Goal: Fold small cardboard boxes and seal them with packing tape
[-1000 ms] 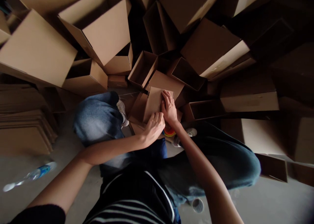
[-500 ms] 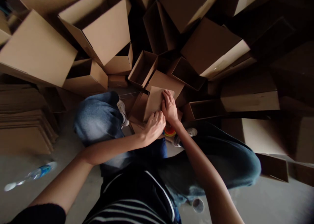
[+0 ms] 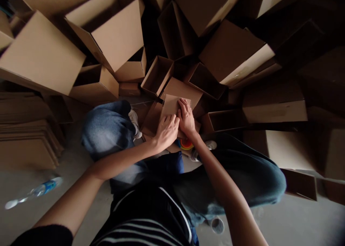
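Currently the left hand [image 3: 167, 132] and right hand [image 3: 186, 118] sit side by side, fingers [image 3: 174, 121] spread and gripping nothing, pressing on a cardboard panel [image 3: 170, 106] directly beneath them, apparently to hold it flat against a carton [image 3: 151, 120] just left of the fingers.
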`<action>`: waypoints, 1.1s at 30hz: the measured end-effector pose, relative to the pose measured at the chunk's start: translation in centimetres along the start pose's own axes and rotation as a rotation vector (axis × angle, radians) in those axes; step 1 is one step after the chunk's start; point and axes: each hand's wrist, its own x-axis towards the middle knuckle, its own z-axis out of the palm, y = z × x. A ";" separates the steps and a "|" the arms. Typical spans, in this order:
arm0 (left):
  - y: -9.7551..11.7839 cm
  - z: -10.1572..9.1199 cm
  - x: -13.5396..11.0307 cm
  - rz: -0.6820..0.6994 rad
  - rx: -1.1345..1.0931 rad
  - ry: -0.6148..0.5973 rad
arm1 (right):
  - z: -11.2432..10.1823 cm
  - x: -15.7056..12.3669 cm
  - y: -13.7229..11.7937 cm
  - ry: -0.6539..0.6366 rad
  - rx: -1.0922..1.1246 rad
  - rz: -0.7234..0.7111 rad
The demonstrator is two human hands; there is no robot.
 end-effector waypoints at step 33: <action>0.8 3.1 -0.7 -0.050 0.074 -0.139 | 0.2 -0.1 0.5 0.020 -0.034 -0.026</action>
